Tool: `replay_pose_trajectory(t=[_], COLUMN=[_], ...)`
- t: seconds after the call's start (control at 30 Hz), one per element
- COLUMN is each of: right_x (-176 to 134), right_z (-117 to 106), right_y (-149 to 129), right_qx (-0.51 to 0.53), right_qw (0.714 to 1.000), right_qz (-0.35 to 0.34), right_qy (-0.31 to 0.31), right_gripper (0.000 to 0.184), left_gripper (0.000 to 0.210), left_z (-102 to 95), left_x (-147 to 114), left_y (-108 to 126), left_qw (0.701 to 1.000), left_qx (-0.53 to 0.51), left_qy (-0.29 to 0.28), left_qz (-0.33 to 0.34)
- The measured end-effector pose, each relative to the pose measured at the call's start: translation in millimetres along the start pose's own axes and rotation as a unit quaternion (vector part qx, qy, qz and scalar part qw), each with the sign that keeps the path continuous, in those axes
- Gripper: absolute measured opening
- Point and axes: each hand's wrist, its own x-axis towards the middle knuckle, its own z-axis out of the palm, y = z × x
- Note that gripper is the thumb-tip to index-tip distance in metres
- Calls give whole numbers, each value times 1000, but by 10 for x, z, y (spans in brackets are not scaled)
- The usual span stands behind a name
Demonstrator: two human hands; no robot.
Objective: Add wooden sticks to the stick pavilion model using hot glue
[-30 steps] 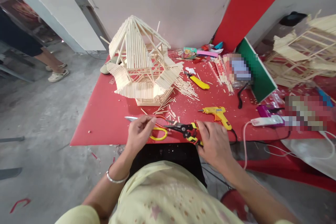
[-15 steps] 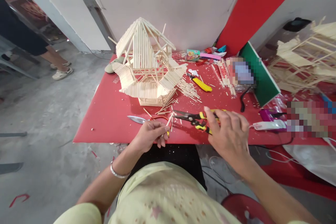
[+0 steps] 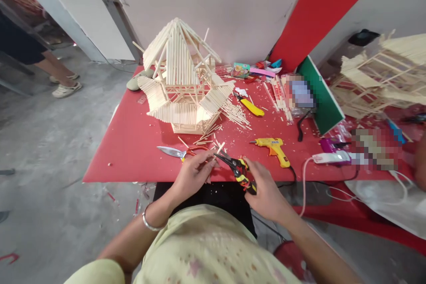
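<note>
My left hand [image 3: 196,171] is closed, thumb and fingers pinching a thin wooden stick [image 3: 220,147], mostly hidden at the fingertips. My right hand [image 3: 264,188] grips the yellow-and-black handles of a pair of snips [image 3: 234,166]. The narrow dark jaws point left, and their tips meet the stick beside my left fingertips. Scissors with red handles [image 3: 173,152] lie just behind my left hand. Beyond them stands a house model [image 3: 181,75] of pale sticks, with a peaked roof and flared lower eaves.
A yellow glue gun [image 3: 273,147] lies right of the snips, its cord off the front edge. Yellow-handled pliers [image 3: 251,107] and loose sticks [image 3: 238,114] lie beside the model. A green board [image 3: 321,93] stands at right, near another stick model [image 3: 376,75]. A person's legs [image 3: 55,66] show at left.
The snips and my right hand have moved left and down, bringing the jaws to my left fingertips. The glue gun, earlier mostly behind my right hand, now shows. The view has shifted slightly.
</note>
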Motion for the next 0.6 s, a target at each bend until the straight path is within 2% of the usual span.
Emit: replay_pose_trajectory(t=[0.2,0.3,0.5,0.6], right_x=[78,103,123,121], right_z=[-25,-11,54,126], right_y=[-97,-113,-87,-62], right_qx=[-6,-2,-11,-17], right_qw=[1000,1000,1000,999], right_qz=[-4,-2,-25,-49], right_qy=[-8,-16,-8,3], right_gripper=[85,85,80,75], left_gripper=[22,18,22,22], left_z=[-61,-80,-70,-54], left_x=[-11,0,11,24], left_y=[7,-4,-27,-50], left_qw=[980,967,959,952], left_qx=[166,210,245,272], left_qy=[18,23,18,43], left_qz=[111,145,141,133])
